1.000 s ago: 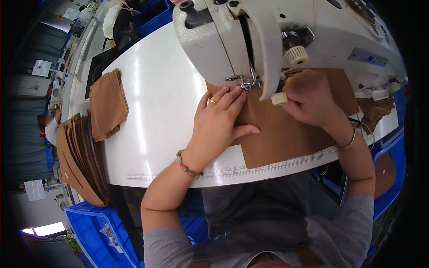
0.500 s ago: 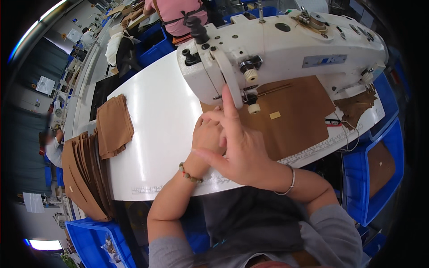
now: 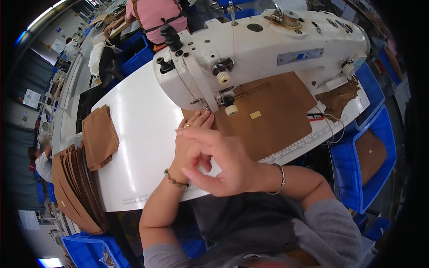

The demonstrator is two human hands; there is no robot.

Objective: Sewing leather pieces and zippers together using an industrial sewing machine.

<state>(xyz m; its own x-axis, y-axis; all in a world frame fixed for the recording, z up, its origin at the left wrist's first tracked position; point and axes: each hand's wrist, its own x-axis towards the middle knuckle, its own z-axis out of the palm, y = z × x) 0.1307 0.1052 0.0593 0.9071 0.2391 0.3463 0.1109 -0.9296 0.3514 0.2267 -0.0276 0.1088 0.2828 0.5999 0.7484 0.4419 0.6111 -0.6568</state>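
Note:
My left hand lies flat, fingers stretched forward onto the edge of a brown leather-like panel, just below the needle area of a white sewing machine. A ring and a beaded bracelet are on that hand and wrist. Nearer to me, my right hand hovers in front of the left one and partly covers it. Its fingers are curved, with a gap between thumb and forefinger and nothing seen in them. The panel passes under the machine's arm and bears a small yellow label.
At the left stand a stack of brown pieces and a fanned pile. Blue bins flank the white table. A red-and-black tool and a brown scrap lie at the right. A person in pink sits beyond.
My right hand has dropped from the machine head toward me, its raised forefinger now curled. The left fingers now show straight near the needle. The whole view has shifted somewhat.

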